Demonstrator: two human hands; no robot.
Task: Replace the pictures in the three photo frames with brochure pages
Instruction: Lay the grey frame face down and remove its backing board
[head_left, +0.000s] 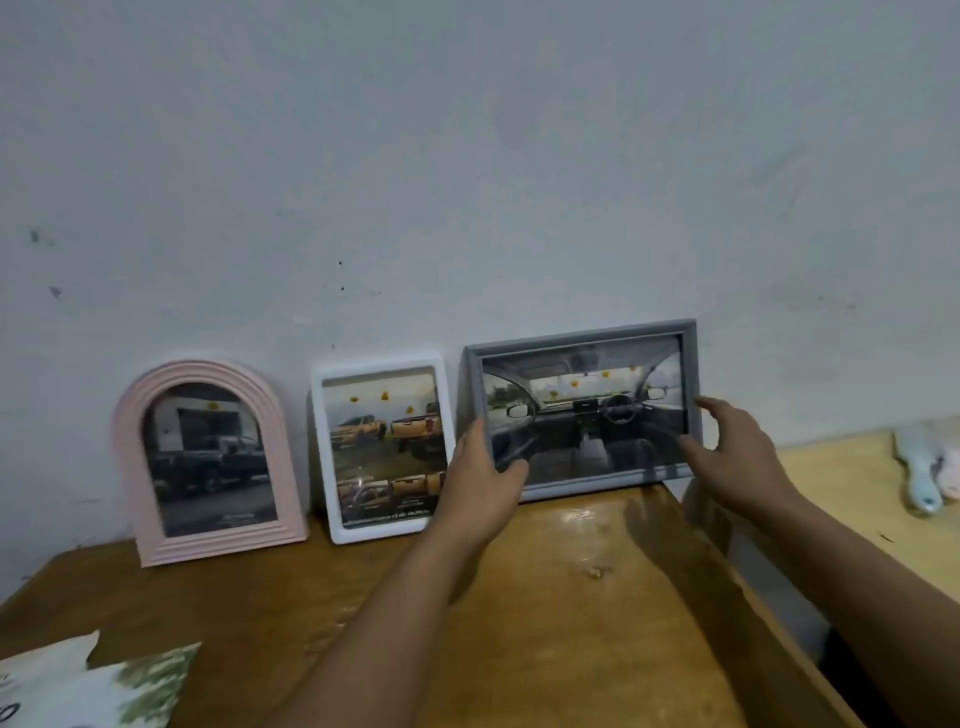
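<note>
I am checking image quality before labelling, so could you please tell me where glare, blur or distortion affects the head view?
In the head view, small yellowish reflections dot the glass of the grey frame and white frame; the table shows a glossy sheen; the whole picture is soft; the wide lens bends the edges.

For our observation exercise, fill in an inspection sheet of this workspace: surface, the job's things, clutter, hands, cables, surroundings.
Surface: glossy brown wooden table.
Job's things: pink arched frame, white frame and grey frame stand against the wall, each showing a vehicle picture.
Clutter: printed paper sheets at the near left corner.
Hands: left hand and right hand at the grey frame's two ends, fingers spread.
Cables: nothing seen.
Surroundings: pale scuffed wall; a lighter table to the right holds pastel items.
</note>
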